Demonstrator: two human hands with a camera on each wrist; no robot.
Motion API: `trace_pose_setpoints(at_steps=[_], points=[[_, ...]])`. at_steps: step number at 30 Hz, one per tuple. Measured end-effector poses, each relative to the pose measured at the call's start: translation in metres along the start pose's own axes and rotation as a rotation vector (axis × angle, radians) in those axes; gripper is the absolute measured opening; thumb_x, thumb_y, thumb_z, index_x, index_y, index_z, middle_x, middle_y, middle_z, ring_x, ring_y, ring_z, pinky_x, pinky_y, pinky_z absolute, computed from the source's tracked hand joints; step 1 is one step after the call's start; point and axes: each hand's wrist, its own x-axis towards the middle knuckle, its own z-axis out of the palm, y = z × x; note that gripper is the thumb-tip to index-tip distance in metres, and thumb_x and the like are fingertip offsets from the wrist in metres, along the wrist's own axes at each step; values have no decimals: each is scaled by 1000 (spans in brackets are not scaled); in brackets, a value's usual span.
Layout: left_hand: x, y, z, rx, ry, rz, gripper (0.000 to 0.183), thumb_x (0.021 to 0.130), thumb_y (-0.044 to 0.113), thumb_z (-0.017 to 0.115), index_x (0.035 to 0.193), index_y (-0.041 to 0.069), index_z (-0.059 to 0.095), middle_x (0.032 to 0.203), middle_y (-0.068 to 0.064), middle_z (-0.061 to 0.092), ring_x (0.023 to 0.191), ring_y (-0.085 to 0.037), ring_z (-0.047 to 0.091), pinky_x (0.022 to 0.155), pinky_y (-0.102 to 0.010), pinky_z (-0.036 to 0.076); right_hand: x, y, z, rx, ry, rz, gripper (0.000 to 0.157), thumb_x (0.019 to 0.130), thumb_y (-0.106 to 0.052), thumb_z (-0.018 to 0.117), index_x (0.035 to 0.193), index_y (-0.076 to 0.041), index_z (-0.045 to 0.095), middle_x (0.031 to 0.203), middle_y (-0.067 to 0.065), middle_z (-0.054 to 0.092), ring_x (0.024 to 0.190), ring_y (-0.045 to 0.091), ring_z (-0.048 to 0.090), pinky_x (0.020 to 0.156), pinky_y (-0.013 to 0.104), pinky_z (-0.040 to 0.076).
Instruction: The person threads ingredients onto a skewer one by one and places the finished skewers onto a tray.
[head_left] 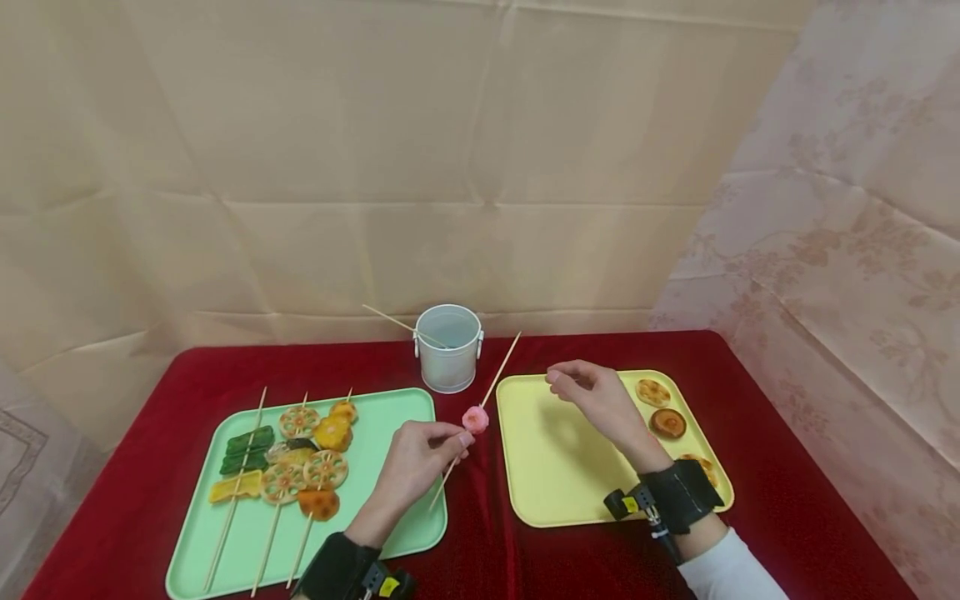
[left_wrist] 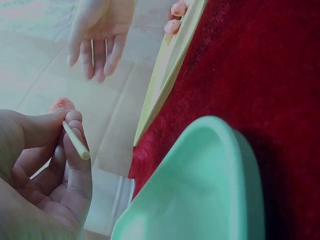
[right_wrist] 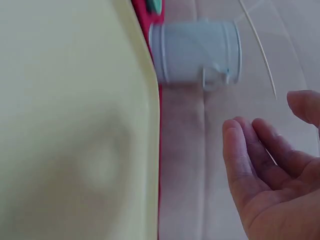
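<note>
My left hand point(head_left: 423, 458) pinches a wooden skewer point(head_left: 501, 371) between thumb and fingers, over the gap between two trays. A pink round food piece point(head_left: 476, 419) sits on the skewer just above the fingertips. The left wrist view shows the skewer's blunt lower end point(left_wrist: 84, 154) poking out below the thumb. Over the yellow tray point(head_left: 536, 508), my right hand point(head_left: 600, 400) hangs with loosely bent fingers and holds nothing. In the right wrist view its thumb point(right_wrist: 304, 106) stands apart from the fingers.
On the left, a green tray point(head_left: 397, 533) carries several loaded skewers, including green pieces point(head_left: 247, 450) and lotus root slices point(head_left: 283, 482). Behind stands a white bucket point(head_left: 448, 362) with one skewer point(head_left: 393, 319) leaning in it. Brown round pieces point(head_left: 667, 423) lie along the yellow tray's right side.
</note>
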Motion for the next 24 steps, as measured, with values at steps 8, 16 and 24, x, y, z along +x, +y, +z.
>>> trace_pose_setpoints(at_steps=[8,16,24], points=[[0,-5,-1,17,-11,-4,14,87,19,70,86,7,77,64,5,67,59,-6,60,52,-24,46,-5,7,-36,-356,36,29,48,88,-55,59,113,-15,69,103,6,70,68,18,62,55,33,50],[0,-8,-4,24,-9,-16,16,87,21,70,86,7,77,65,3,67,60,-6,60,53,-24,46,-13,17,-53,-432,-6,157,51,84,-61,59,113,-20,65,60,11,57,32,15,42,30,34,42],[0,-11,-6,13,-14,-34,15,87,21,70,87,7,77,66,2,68,61,-8,60,54,-25,47,-22,34,-61,-668,-35,116,26,92,-30,60,108,-9,65,60,0,60,35,14,53,57,37,50]])
